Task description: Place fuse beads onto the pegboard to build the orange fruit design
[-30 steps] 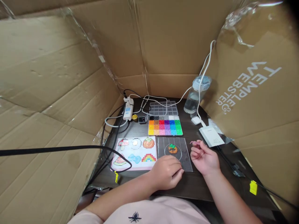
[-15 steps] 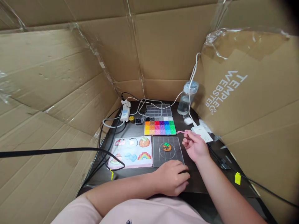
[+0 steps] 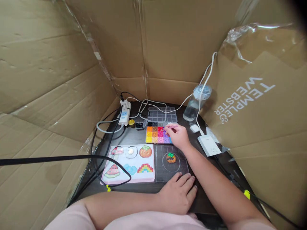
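Note:
Pink tweezers [image 3: 172, 126] are pinched in my right hand [image 3: 177, 136], their tips over the red and purple compartments of the bead box [image 3: 157, 131]. Whether the tips hold a bead is too small to tell. My right hand covers the box's right side. Below it lies a clear pegboard [image 3: 161, 174] bearing an orange bead fruit [image 3: 171, 157] with green leaves and some dark beads in its middle. My left hand [image 3: 178, 193] rests palm down, fingers stretched, against the pegboard's near edge. Left of the pegboard is a pattern sheet [image 3: 134, 161] of pixel pictures.
Behind the bead box lie its clear lid [image 3: 161, 114], a small black-bead container [image 3: 139, 125] and a yellow cup [image 3: 131, 122]. A power strip [image 3: 124, 113] stands left, a water bottle [image 3: 195, 103] and white charger [image 3: 208, 144] right. A black cable [image 3: 72, 157] crosses the sheet. Cardboard walls surround the table.
My right hand has moved left and forward with the tweezers, from beside the charger to over the bead box. My left hand's fingers have straightened and flattened. The camera view has shifted.

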Tool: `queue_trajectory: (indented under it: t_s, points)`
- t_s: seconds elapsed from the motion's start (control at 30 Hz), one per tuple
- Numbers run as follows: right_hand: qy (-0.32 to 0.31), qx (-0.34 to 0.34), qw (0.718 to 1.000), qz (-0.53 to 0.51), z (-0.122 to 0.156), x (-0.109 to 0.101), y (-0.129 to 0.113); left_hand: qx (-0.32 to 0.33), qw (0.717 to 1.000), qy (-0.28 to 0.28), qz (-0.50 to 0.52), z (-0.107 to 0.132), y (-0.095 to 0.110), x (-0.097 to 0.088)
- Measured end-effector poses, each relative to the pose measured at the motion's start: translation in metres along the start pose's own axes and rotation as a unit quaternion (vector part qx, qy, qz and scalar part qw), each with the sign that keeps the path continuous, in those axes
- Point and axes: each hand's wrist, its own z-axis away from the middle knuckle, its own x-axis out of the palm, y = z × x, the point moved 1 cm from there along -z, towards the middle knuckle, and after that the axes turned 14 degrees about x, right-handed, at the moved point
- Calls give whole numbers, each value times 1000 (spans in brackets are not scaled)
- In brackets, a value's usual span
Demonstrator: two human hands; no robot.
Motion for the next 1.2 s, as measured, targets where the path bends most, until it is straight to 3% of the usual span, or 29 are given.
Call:
queue_trajectory:
  t_s: [0.17, 0.4, 0.53, 0.87, 1.2]
  points:
    - [20, -46, 997, 61, 0, 15, 16, -22, 999, 34, -17, 1, 0, 2]
    - [40, -150, 978, 142, 6, 18, 21, -60, 982, 162, -73, -2, 0, 30]
    - [41, -170, 971, 160, 7, 20, 23, -75, 970, 216, -82, -2, 1, 43]
    - [40, -204, 959, 190, 14, 19, 25, -71, 975, 197, -73, -2, 6, 55]
    - [43, -215, 960, 172, 13, 20, 25, -56, 975, 195, -89, -1, -1, 42]
